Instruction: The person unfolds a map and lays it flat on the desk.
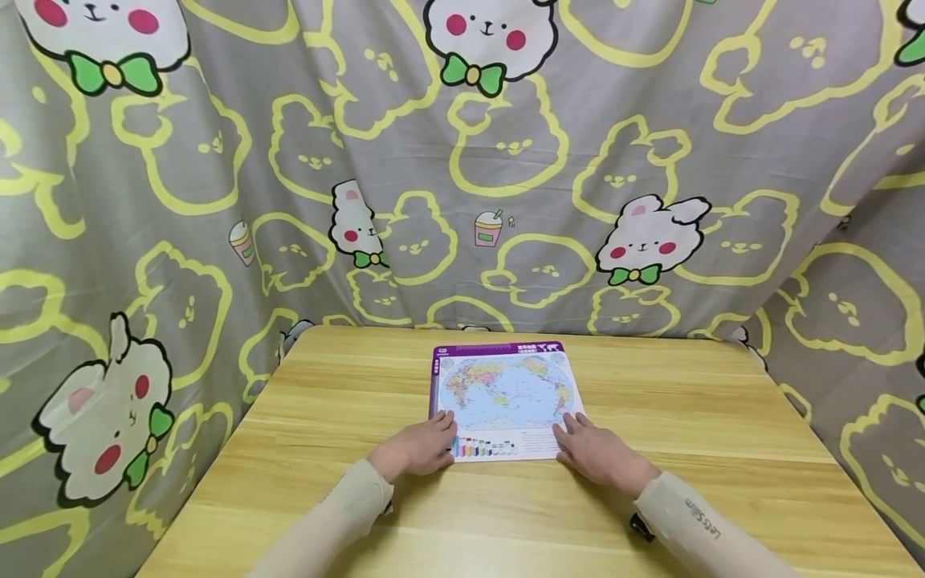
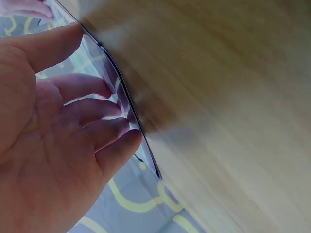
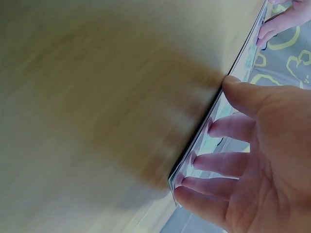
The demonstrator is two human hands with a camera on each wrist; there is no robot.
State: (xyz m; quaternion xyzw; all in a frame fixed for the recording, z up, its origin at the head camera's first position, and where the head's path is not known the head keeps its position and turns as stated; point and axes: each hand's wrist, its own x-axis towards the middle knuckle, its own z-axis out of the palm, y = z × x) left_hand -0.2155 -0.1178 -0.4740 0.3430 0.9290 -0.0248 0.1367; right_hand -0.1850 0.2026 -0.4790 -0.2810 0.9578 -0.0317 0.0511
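Observation:
A flat world map sheet [image 1: 509, 397] with a purple border along its top and left side lies on the wooden table. My left hand [image 1: 425, 444] rests at its lower left corner, fingertips on the printed face. On the opposite side, my right hand [image 1: 598, 452] touches the lower right corner in the same way. Both wrist views show the sheet edge-on. In the left one, the thumb [image 2: 60, 46] meets the sheet's edge and the other fingers lie on its surface. The right thumb [image 3: 243, 94] also touches the edge, with the fingers spread over the face.
The wooden table [image 1: 686, 393] extends around the sheet on all sides. A grey curtain [image 1: 405, 160] with yellow outlines and white cartoon animals hangs behind the table and along both sides.

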